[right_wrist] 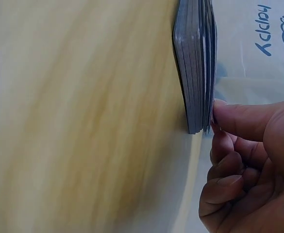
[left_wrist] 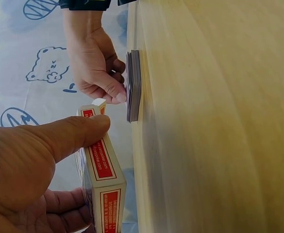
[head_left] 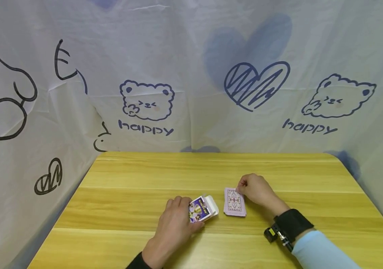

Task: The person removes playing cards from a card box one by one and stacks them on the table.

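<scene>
Fingers of the left hand (head_left: 176, 219) grip the card box (head_left: 197, 210); just beyond its flap end, apart, the card stack (head_left: 233, 203) lies on the wooden table (head_left: 127, 179), its far right corner pinched by the right hand (head_left: 260, 189).

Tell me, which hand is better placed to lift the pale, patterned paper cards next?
Probably the right hand: it is at one corner of the pale, pink-patterned rectangular card stack, while the left hand is occupied holding the white, red and purple cardboard box.
</scene>
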{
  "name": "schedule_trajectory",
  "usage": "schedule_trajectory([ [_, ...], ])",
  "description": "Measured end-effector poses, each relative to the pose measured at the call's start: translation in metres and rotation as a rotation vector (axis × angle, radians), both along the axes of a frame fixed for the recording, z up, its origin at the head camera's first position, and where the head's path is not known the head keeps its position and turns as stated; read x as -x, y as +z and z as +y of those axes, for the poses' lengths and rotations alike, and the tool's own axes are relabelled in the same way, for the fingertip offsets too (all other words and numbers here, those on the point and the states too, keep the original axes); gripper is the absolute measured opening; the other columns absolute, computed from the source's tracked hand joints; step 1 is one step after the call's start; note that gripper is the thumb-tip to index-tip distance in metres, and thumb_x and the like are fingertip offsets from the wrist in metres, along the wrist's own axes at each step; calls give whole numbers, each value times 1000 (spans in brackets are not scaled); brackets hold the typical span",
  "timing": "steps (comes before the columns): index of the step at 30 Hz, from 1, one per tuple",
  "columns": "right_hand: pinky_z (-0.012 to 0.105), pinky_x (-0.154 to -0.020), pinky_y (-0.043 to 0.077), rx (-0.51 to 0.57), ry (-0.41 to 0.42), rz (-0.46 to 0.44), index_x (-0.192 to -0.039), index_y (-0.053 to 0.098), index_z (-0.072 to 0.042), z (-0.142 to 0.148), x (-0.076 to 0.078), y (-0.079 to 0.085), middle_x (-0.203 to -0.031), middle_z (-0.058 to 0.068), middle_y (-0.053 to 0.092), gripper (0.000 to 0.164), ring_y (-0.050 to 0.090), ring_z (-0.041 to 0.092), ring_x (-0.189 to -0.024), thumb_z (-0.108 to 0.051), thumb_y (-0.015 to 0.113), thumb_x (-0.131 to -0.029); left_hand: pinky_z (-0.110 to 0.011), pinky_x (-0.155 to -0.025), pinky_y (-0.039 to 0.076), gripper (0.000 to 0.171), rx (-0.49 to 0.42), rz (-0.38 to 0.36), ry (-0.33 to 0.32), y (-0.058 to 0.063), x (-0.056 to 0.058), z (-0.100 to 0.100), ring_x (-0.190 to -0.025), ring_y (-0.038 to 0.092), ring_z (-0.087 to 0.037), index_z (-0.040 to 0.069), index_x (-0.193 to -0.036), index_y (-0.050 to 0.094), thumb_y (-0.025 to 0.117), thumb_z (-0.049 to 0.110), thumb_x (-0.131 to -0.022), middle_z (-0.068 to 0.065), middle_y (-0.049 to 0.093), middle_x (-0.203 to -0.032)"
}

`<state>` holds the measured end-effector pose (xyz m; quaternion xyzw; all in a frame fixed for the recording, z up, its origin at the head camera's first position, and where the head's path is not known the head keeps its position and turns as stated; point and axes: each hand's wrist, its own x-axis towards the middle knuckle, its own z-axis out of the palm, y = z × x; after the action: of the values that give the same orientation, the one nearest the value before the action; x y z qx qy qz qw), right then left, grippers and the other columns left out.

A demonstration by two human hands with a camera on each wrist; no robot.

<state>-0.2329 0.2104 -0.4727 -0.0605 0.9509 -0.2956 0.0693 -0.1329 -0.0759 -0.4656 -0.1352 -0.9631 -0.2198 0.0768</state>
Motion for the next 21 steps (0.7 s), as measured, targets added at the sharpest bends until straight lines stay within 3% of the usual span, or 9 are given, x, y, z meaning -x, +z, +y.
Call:
schedule_trajectory([
  [10,30,-58,40,-20,-25,77,-90,66,-9,-4,-4,3,-76,2,61,14,52,17,-65,-17,74,-96,-29,-68,47,70,-6,1,-5,2,0,0,-91,52,-18,-1,-122,66,96,40,-73,-6,63,-102],
  [15,30,-60,43,166,-81,116,-94,73,-8,-23,-28,14,-81,3,68,12,53,16,-66,-17,68,-99,-31,-70,49,70,-2,-11,0,2,0,0,-92,53,-19,0,-121,67,96,40,-72,-7,64,-102],
  [21,27,-60,46,383,-56,44,-95,79,-10,-57,-59,20,-85,1,73,10,58,13,-67,-16,72,-99,-31,-72,49,69,-3,-1,-16,1,1,0,-92,53,-20,0,-120,67,97,38,-71,-7,64,-103],
])
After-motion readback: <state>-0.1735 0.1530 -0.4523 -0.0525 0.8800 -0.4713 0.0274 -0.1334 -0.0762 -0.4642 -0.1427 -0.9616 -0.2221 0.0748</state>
